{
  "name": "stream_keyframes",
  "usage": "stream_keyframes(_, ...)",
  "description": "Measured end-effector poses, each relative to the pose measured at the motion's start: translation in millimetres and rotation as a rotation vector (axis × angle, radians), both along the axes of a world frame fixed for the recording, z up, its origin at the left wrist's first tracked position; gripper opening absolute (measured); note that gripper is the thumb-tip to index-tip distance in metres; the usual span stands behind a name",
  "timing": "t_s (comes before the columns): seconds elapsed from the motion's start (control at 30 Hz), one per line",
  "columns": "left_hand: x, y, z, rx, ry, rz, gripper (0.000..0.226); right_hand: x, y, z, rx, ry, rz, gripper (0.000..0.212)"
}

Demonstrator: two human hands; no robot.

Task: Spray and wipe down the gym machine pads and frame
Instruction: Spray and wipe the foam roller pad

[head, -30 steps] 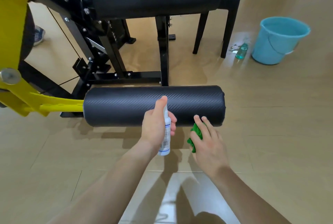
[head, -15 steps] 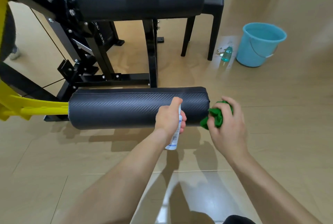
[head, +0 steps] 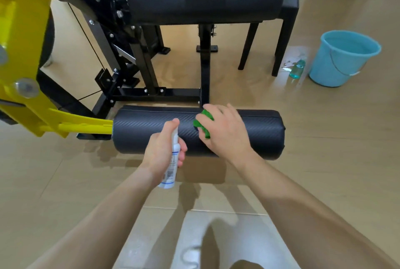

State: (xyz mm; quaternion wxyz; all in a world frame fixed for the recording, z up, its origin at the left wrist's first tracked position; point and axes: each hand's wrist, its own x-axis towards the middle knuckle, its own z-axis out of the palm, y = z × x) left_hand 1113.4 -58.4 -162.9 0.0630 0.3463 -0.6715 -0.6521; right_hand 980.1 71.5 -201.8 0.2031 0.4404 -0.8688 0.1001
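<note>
A black roller pad [head: 147, 130] lies low across the middle of the view, fixed to a yellow arm [head: 82, 127] on its left. My left hand [head: 161, 151] grips a small white spray bottle [head: 173, 160] in front of the pad, nozzle up and my forefinger on its top. My right hand [head: 227, 132] presses a green cloth [head: 202, 122] onto the top of the pad, fingers spread over it. A second, longer black pad [head: 205, 2] sits higher behind, on the black frame [head: 204, 67].
A light blue bucket [head: 342, 61] stands on the wooden floor at the right, with a small teal bottle [head: 297, 69] beside it. A black stool's legs [head: 281, 48] stand behind the upper pad. The yellow machine plate [head: 21, 52] fills the left edge.
My right hand has moved the green cloth from the pad's right end up onto the top of the pad. My left hand holds the spray bottle in about the same place.
</note>
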Motion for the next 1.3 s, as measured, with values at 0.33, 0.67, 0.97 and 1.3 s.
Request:
stream_keyframes(0.33, 18, -34, -4, 0.142, 0.041, 0.080, 0.064, 12, -15, -8, -0.214, 0.016, -0.258, 0.030)
stream_keyframes(0.67, 59, -118, 9, 0.235, 0.139, 0.452, 0.060, 93, -230, -4, 0.003, -0.032, 0.171, 0.019)
stream_keyframes(0.97, 45, -96, 7, 0.116, 0.086, 0.216, 0.067, 32, -21, -15, -0.029, 0.096, 0.056, 0.041)
stream_keyframes(1.3, 44, -74, -3, 0.034, -0.063, 0.082, 0.058, 54, -8, 4, -0.378, -0.102, -0.151, 0.040)
